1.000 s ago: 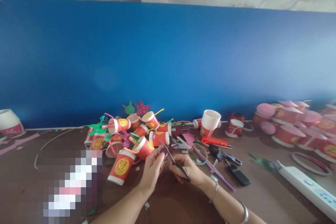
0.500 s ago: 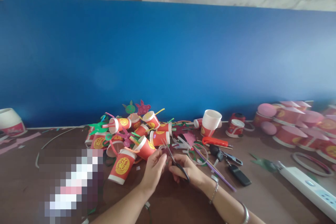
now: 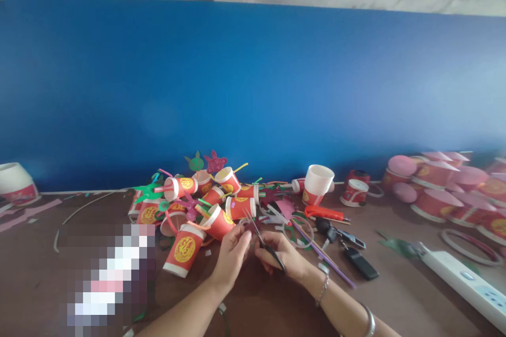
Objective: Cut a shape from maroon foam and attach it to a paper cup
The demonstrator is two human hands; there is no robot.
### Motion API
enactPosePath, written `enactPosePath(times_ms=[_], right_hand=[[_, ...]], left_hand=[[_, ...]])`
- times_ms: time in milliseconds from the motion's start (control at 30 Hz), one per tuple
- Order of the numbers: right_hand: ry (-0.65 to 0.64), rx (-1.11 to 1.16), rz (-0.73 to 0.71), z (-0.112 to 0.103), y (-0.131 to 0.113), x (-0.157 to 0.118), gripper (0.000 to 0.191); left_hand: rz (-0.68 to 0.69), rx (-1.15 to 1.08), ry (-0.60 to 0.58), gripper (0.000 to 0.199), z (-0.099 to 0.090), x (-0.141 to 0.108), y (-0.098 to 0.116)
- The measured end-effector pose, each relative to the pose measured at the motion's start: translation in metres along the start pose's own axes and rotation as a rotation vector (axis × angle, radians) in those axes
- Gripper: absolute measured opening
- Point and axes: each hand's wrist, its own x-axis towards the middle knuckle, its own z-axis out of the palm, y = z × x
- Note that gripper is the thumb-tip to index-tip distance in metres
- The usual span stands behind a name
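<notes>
Scissors (image 3: 259,238) sit clamped in right hand (image 3: 284,257), left hand (image 3: 232,254) pinching a scrap (image 3: 249,227) (mostly hidden).

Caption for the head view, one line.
Right hand holds black-handled scissors beside the left hand, before a pile of red paper cups on a brown table.
</notes>
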Motion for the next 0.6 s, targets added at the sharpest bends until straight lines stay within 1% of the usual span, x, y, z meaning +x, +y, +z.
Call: enactPosePath(times_ms=[200, 400, 600], right_hand=[[0.019, -0.027, 0.0, 0.0007, -0.0021, -0.0007, 0.034], [0.022, -0.031, -0.001, 0.0001, -0.0021, -0.0006, 0.032], [0.025, -0.059, 0.006, -0.0012, -0.0026, -0.0007, 0.032]], left_hand=[[0.016, 0.021, 0.011, 0.037, 0.0001, 0.0005, 0.0015], [-0.004, 0.029, 0.031, 0.038, 0.0016, -0.0008, 0.0031], [0.002, 0.033, 0.071, 0.038, 0.0, -0.001, 0.0021]])
